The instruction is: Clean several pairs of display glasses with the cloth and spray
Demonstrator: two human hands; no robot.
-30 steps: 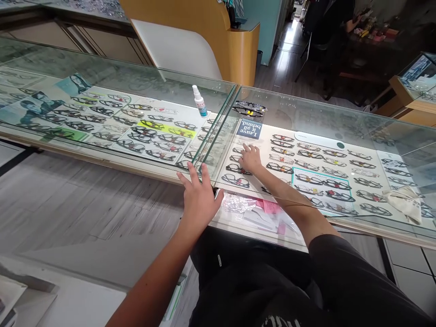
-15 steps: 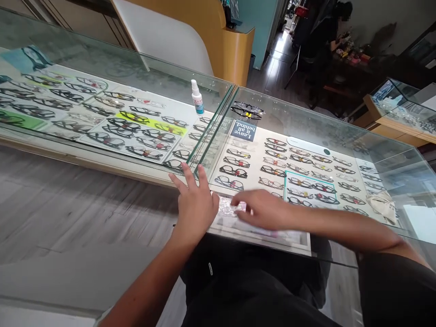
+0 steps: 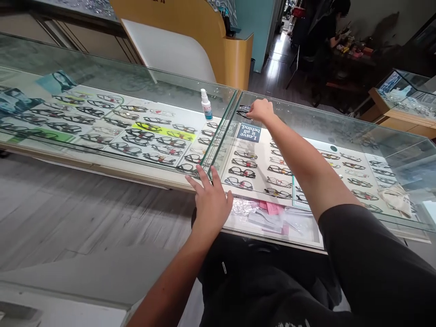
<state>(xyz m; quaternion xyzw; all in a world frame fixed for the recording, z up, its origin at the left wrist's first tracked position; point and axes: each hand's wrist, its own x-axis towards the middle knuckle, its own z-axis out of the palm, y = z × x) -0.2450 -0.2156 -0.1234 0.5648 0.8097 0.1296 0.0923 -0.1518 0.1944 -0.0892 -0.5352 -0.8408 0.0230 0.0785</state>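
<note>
My left hand lies with its fingers spread on the near edge of the glass counter, where two showcases meet. Far across the right showcase, my right hand has its fingers curled on dark-framed eyeglasses at the far side of the glass top. The hand covers part of the frames, so I cannot tell whether it grips one pair or both. A dark card with white lettering shows below that hand. Rows of eyeglass frames rest inside the case under the glass.
A white spray bottle stands on the left showcase. An open drawer with plastic bags and pink papers sits at my waist. Behind the counter is a white chair. A person in dark clothes sits at a cluttered desk.
My right hand has moved from above the open drawer, forward across the glass, to the eyeglasses at the far side. My left hand stays on the counter edge. The view has shifted slightly.
</note>
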